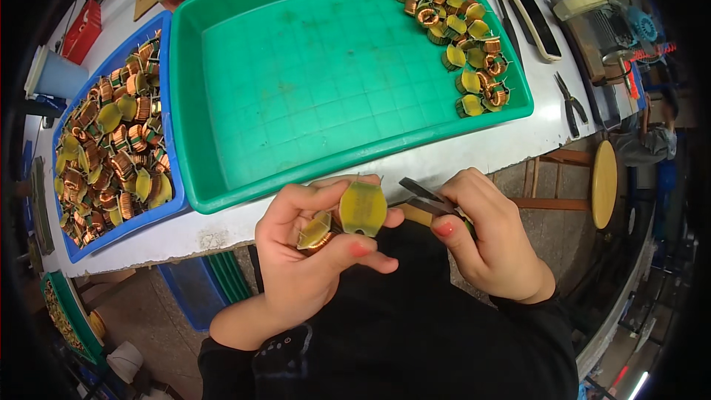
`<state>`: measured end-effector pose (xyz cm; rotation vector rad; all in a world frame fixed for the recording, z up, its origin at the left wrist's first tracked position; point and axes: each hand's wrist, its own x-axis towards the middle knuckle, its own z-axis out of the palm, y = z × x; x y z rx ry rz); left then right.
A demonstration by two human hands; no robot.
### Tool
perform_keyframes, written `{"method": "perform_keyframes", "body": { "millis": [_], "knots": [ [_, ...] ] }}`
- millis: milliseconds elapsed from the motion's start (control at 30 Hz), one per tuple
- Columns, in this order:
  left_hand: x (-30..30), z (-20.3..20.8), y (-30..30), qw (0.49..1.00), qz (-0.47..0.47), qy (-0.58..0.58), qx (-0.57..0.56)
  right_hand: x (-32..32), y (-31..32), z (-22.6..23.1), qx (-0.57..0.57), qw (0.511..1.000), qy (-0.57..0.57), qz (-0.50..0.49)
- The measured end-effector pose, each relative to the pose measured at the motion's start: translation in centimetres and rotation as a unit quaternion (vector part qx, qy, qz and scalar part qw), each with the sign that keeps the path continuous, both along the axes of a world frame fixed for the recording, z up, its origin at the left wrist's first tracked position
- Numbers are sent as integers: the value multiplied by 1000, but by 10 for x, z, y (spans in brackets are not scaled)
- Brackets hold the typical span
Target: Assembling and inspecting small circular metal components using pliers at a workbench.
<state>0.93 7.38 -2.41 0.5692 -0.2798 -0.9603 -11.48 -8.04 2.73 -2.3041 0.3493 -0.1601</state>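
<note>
Just below the green tray's near edge, my left hand (311,244) is closed around two copper-wound coils with yellow base plates. One coil (363,209) is pinched at the fingertips, its yellow plate facing up and thin wire leads pointing away from me. The second coil (316,230) is tucked deeper in the palm, with some copper winding showing. To the right, my right hand (489,233) grips dark-jawed pliers (424,194). Their jaws are parted and point at the coil's leads, a small gap away. My fingers hide most of the handles.
The large green tray (296,89) has several coils (455,26) grouped along its right side. A blue bin (122,226) heaped with coils (111,148) stands at its left. Right of the tray lie other pliers (569,105) and a phone (535,22). A round stool (603,184) stands beyond.
</note>
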Motion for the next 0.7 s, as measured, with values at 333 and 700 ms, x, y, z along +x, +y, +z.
{"method": "perform_keyframes", "body": {
  "millis": [333,700],
  "knots": [
    [0,-13,10,974,0,-215,69,4,4,1,-28,998,25,40],
    [-5,-6,10,983,0,-148,104,7,3,0,-49,997,21,56]
  ]
}}
